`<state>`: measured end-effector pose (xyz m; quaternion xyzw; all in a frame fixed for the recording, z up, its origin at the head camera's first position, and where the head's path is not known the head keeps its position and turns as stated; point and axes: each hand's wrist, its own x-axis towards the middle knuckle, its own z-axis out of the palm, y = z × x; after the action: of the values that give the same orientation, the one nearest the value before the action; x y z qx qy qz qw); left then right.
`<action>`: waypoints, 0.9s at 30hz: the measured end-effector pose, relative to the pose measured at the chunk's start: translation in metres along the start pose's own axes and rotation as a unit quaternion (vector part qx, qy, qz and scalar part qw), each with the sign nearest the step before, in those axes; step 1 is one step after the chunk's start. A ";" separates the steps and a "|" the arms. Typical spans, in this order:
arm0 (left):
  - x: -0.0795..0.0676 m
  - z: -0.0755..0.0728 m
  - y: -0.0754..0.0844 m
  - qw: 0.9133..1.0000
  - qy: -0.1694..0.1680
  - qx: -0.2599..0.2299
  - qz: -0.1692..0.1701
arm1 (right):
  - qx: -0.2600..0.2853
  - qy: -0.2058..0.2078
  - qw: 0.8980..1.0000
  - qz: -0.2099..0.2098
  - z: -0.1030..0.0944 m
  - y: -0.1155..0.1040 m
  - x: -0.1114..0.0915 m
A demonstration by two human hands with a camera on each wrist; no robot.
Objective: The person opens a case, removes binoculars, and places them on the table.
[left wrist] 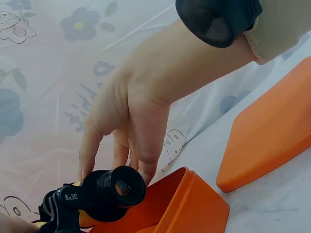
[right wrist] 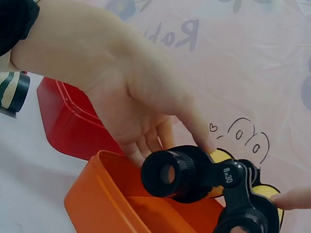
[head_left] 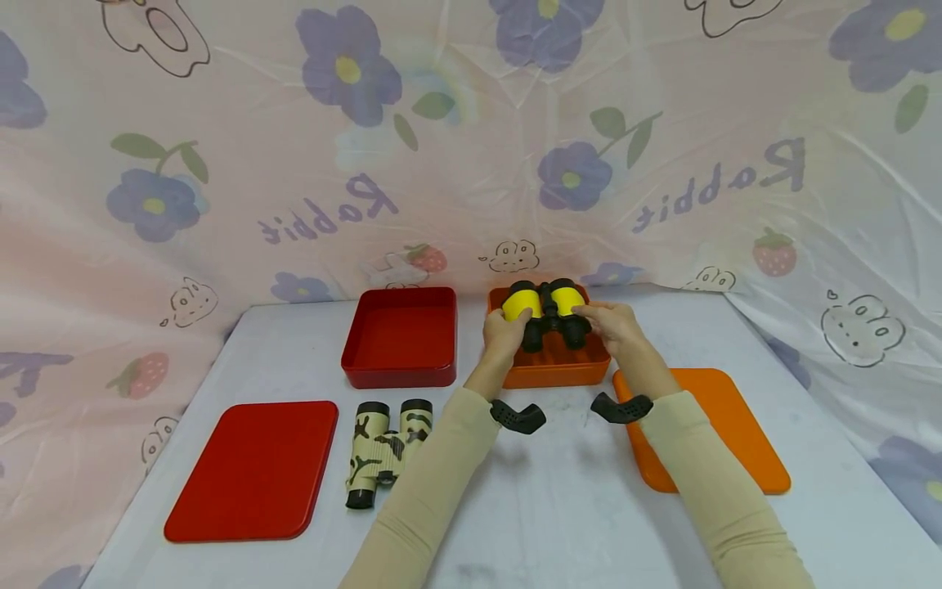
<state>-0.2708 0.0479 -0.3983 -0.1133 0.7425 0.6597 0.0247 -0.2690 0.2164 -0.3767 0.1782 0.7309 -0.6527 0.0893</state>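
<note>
Both hands hold a pair of yellow and black binoculars (head_left: 549,306) over the orange box (head_left: 555,375), one hand on each side. My left hand (head_left: 504,337) grips the left barrel, and my right hand (head_left: 616,329) grips the right barrel. The eyepieces point toward me, and "8x30" shows on the binoculars' black hinge (right wrist: 228,175) in the right wrist view. In the left wrist view the right hand (left wrist: 141,92) reaches down with its fingers around the barrel. Whether the binoculars touch the box floor I cannot tell.
To the left of the orange box stands a red open box (head_left: 401,378). A red lid (head_left: 253,470) lies at the front left, with camouflage binoculars (head_left: 386,450) beside it, partly behind the left sleeve. An orange lid (head_left: 724,425) lies under the right forearm. A printed curtain (head_left: 456,164) hangs behind.
</note>
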 end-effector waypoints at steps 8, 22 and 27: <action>-0.005 -0.008 0.002 0.998 -0.014 -0.051 -0.015 | 0.059 -0.047 0.997 0.008 -0.010 -0.004 -0.006; -0.012 -0.017 0.006 0.997 -0.026 -0.068 -0.030 | 0.095 -0.082 0.992 0.023 -0.013 -0.011 -0.012; -0.014 -0.019 0.006 0.997 -0.027 -0.065 -0.032 | 0.081 -0.089 0.993 0.019 -0.014 -0.011 -0.013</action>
<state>-0.2566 0.0313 -0.3869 -0.1206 0.6929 0.7086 0.0578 -0.2591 0.2273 -0.3602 0.1394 0.6613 -0.7213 0.1515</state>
